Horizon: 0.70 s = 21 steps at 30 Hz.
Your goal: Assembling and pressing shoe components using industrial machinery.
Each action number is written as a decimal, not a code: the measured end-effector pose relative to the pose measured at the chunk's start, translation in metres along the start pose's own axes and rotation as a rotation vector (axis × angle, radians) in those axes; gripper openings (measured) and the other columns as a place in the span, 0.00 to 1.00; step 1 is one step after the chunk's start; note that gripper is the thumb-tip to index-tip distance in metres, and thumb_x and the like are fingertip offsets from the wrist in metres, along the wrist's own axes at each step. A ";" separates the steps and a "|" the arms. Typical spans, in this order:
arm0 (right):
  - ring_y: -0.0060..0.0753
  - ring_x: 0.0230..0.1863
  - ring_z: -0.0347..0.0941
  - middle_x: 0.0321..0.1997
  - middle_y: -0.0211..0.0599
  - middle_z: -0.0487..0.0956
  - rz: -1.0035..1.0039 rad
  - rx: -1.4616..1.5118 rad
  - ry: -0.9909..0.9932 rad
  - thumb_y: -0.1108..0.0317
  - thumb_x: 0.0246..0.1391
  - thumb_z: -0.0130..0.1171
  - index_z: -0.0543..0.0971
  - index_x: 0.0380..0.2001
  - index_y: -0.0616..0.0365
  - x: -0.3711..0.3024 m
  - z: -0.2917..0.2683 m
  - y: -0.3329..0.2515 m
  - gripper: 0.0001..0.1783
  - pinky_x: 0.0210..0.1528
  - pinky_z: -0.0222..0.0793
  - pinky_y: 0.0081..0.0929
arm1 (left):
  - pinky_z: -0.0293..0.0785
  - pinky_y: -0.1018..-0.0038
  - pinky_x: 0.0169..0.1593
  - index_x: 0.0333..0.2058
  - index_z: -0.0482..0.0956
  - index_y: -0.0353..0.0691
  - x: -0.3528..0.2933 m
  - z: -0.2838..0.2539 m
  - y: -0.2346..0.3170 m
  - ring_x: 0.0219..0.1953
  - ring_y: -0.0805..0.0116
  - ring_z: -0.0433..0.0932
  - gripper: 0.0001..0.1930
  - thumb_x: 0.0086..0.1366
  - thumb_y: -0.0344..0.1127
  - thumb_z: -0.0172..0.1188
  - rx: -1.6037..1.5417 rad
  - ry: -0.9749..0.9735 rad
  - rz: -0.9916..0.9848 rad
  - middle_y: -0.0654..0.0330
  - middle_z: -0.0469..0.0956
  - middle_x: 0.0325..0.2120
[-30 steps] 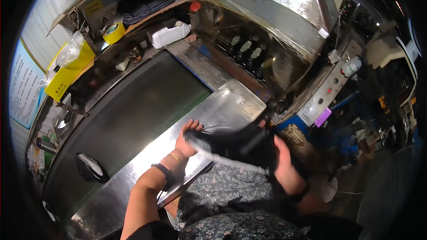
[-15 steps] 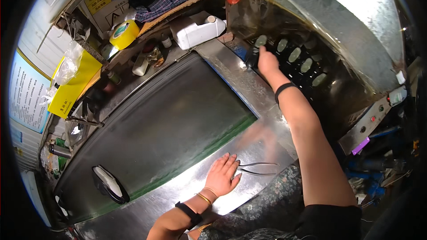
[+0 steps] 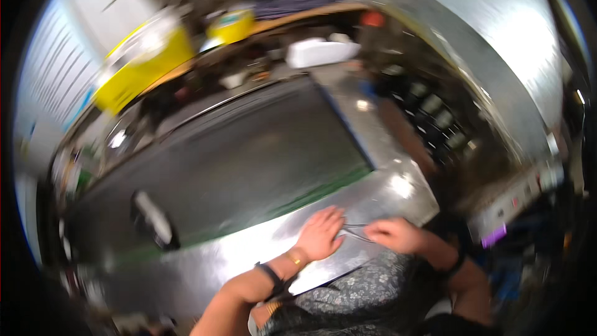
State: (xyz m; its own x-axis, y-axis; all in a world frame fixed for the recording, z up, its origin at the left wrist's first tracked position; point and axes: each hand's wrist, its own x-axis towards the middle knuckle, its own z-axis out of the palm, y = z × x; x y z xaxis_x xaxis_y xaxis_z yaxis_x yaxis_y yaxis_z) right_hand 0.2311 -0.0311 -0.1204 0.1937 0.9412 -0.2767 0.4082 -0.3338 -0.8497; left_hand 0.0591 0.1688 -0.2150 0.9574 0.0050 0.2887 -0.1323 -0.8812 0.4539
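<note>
My left hand (image 3: 320, 233) lies flat on the shiny metal ledge (image 3: 214, 258), its fingers stretched out and nothing visibly gripped. Just right of its fingertips is a pair of thin metal tweezers (image 3: 353, 232). My right hand (image 3: 395, 235) is closed at the tweezers' right end, with fingers curled around the arms; motion blur softens the exact grip. Beyond the ledge, a dark belt (image 3: 236, 149) with a green edge carries a long black-and-white piece (image 3: 153, 219), shaped like a shoe sole, at its left. Apart from both hands, several dark pieces with pale ovals (image 3: 430, 106) stand at the far right.
A metal hood (image 3: 497, 37) arches over the dark pieces. Along the belt's far side stand a white plastic jug (image 3: 320, 54), a yellow tape roll (image 3: 231, 27) and a yellow box (image 3: 146, 65). A control panel (image 3: 513, 202) with buttons sits at the right.
My right hand has left the dark piece with the pale oval and come back to the tweezers. My left hand stays on the ledge. The view has shifted and blurred.
</note>
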 end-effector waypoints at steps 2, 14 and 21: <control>0.54 0.41 0.79 0.37 0.48 0.83 -0.202 -0.257 0.142 0.66 0.57 0.60 0.81 0.41 0.61 -0.020 0.021 -0.012 0.13 0.43 0.74 0.41 | 0.63 0.53 0.65 0.50 0.75 0.34 -0.010 0.008 0.000 0.63 0.44 0.66 0.25 0.53 0.36 0.64 -0.121 0.130 -0.004 0.45 0.72 0.56; 0.55 0.37 0.79 0.36 0.52 0.82 0.008 -0.551 0.324 0.68 0.53 0.61 0.82 0.42 0.61 -0.040 0.102 -0.021 0.14 0.42 0.75 0.41 | 0.54 0.55 0.70 0.56 0.71 0.34 -0.096 0.001 0.017 0.69 0.43 0.56 0.27 0.58 0.35 0.61 -0.061 0.228 -0.284 0.41 0.60 0.65; 0.45 0.32 0.80 0.33 0.52 0.82 0.061 -0.301 0.392 0.68 0.53 0.61 0.82 0.42 0.63 -0.040 0.096 -0.010 0.14 0.38 0.74 0.35 | 0.60 0.58 0.69 0.60 0.69 0.34 -0.280 -0.089 -0.001 0.69 0.46 0.59 0.27 0.65 0.41 0.58 0.099 0.017 -0.247 0.47 0.63 0.65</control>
State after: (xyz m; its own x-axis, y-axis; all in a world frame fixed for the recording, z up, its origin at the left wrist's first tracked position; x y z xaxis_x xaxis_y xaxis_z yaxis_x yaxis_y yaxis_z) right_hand 0.1334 -0.0603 -0.1436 0.5224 0.8487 -0.0826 0.6142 -0.4418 -0.6539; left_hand -0.2315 0.2103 -0.2209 0.9530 0.2326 0.1943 0.1310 -0.8943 0.4278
